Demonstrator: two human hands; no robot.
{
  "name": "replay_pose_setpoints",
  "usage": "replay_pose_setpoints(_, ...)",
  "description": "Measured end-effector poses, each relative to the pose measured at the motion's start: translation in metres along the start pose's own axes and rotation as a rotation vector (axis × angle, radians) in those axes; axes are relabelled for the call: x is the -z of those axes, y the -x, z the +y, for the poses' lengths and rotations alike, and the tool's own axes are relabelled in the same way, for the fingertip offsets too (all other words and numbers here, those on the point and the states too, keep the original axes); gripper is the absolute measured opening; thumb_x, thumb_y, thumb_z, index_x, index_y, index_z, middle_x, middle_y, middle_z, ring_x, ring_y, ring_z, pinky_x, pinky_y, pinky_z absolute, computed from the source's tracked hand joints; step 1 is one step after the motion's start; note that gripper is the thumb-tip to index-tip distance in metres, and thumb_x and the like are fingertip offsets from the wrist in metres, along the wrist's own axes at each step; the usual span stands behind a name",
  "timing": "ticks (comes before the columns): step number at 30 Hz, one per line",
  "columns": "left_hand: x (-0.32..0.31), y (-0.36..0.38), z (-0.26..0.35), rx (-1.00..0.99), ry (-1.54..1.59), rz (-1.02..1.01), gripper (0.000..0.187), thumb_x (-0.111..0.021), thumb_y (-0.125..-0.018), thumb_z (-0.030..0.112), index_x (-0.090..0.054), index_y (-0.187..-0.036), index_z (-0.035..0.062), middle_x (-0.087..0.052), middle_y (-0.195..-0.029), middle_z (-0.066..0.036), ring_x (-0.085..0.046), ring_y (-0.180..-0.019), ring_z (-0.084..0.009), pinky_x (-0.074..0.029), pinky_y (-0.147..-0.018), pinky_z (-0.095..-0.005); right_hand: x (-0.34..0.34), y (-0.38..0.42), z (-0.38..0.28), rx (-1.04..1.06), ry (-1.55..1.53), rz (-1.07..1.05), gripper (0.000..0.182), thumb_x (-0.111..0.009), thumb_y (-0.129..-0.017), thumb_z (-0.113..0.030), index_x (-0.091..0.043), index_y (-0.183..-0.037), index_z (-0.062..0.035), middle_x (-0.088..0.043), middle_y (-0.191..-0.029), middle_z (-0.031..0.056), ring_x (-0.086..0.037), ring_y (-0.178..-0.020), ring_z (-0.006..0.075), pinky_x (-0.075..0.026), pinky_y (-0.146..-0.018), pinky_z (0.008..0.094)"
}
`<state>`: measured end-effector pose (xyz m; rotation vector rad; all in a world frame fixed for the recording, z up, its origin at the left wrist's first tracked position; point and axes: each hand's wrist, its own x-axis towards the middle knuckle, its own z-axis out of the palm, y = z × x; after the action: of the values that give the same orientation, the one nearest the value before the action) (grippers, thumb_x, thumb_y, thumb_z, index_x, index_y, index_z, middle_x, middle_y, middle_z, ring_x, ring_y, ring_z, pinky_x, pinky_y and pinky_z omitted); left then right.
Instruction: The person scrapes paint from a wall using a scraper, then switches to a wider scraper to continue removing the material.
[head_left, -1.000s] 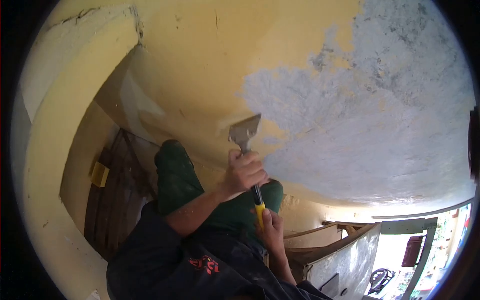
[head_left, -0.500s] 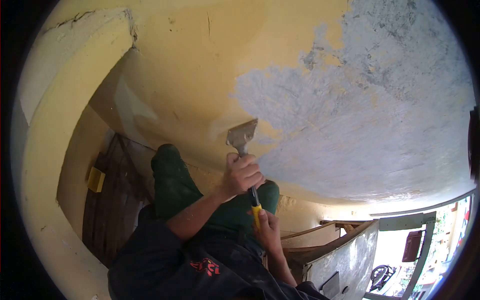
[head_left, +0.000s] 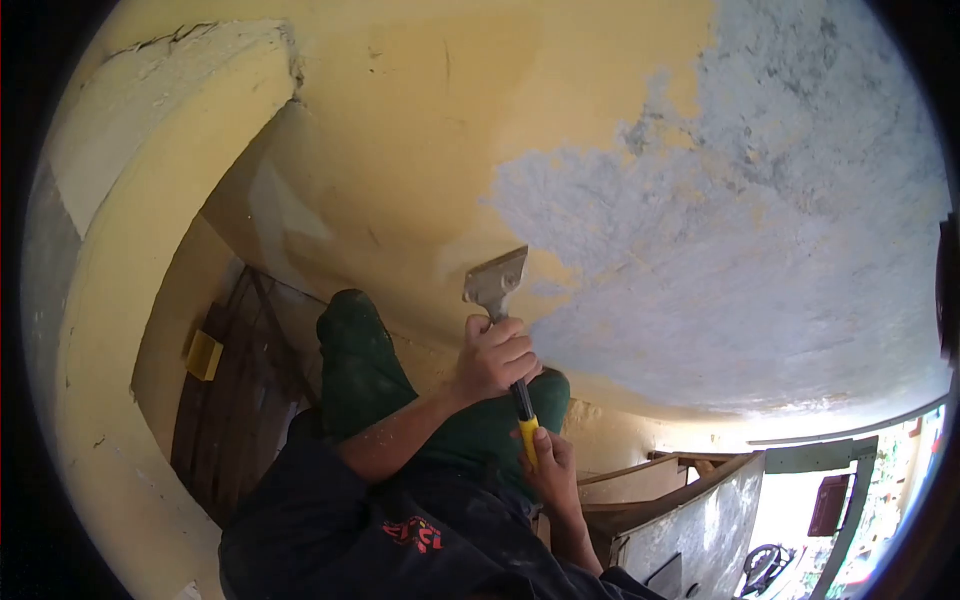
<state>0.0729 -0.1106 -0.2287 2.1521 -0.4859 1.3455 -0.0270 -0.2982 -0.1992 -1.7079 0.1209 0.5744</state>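
Observation:
A long-handled scraper (head_left: 496, 285) with a wide metal blade points up at the wall, its blade edge close to the yellow paint beside the bare grey patch. My left hand (head_left: 497, 360) is wrapped round the black shaft just below the blade. Lower down, my right hand (head_left: 550, 468) is closed on the yellow end of the handle. The yellow-painted wall (head_left: 420, 150) meets a ragged-edged grey area (head_left: 680, 270) on the right, where the paint is off. Bits of dust cling to my left forearm.
My green-trousered legs (head_left: 365, 355) are bent below the wall. At left runs a yellow arch edge (head_left: 110, 330), with a small yellow box (head_left: 203, 356) on dark wooden slats behind it. A worn wooden cabinet (head_left: 690, 515) stands at lower right near a bright opening.
The view has shifted slightly, so the wall and my body sit a little further right and lower. The blade is tilted a little differently; both hands keep their hold on the scraper.

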Motion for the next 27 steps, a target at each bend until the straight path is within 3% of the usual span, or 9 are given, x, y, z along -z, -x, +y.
replay_pose_setpoints(14, 0.001, 0.004, -0.011, 0.007, 0.036, 0.003, 0.027, -0.077, -0.065, 0.018, -0.050, -0.060, 0.0166, -0.050, -0.068, 0.005, -0.061, -0.087, -0.0137, -0.029, -0.070, -0.0381, -0.009, -0.002, 0.002, 0.023, 0.036, 0.019, 0.053, -0.046, -0.106, -0.046, -0.070, -0.107, 0.0009, -0.048, -0.062, -0.0040, -0.042, -0.053, 0.0044, -0.032, -0.050, 0.0226)
replay_pose_setpoints(17, 0.004, -0.001, -0.012, -0.005, 0.040, 0.016, 0.027, -0.076, -0.059, 0.015, -0.049, -0.058, 0.0174, -0.049, -0.064, 0.005, -0.060, -0.079, -0.0167, -0.028, -0.072, -0.0389, -0.012, -0.001, -0.006, 0.018, 0.019, 0.014, 0.052, -0.046, -0.106, -0.045, -0.070, -0.107, 0.0011, -0.049, -0.062, -0.0038, -0.042, -0.053, 0.0045, -0.032, -0.051, 0.0225)
replay_pose_setpoints(19, 0.005, -0.002, -0.010, 0.010, 0.045, 0.024, 0.027, -0.076, -0.065, 0.018, -0.050, -0.060, 0.0185, -0.049, -0.068, 0.006, -0.061, -0.087, -0.0130, -0.028, -0.069, -0.0377, -0.014, -0.004, -0.008, -0.025, 0.003, 0.018, 0.052, -0.046, -0.106, -0.044, -0.070, -0.107, 0.0013, -0.049, -0.062, -0.0037, -0.043, -0.053, 0.0046, -0.032, -0.051, 0.0226)
replay_pose_setpoints(21, 0.005, -0.003, -0.021, 0.011, 0.033, 0.034, 0.027, -0.076, -0.065, 0.019, -0.050, -0.060, 0.0190, -0.049, -0.068, 0.006, -0.060, -0.087, -0.0128, -0.028, -0.069, -0.0376, -0.022, -0.011, -0.008, 0.073, 0.083, 0.018, 0.052, -0.047, -0.106, -0.045, -0.070, -0.106, 0.0016, -0.049, -0.063, -0.0040, -0.043, -0.054, 0.0045, -0.032, -0.051, 0.0226)
replay_pose_setpoints(27, 0.010, -0.001, -0.015, 0.012, -0.008, 0.010, 0.026, -0.076, -0.063, 0.019, -0.049, -0.060, 0.0196, -0.049, -0.070, 0.006, -0.060, -0.086, -0.0126, -0.029, -0.070, -0.0372, -0.011, -0.005, -0.008, 0.001, 0.038, -0.019, 0.056, -0.044, -0.105, -0.050, -0.067, -0.107, 0.0009, -0.051, -0.062, -0.0026, -0.043, -0.049, 0.0053, -0.032, -0.047, 0.0218)
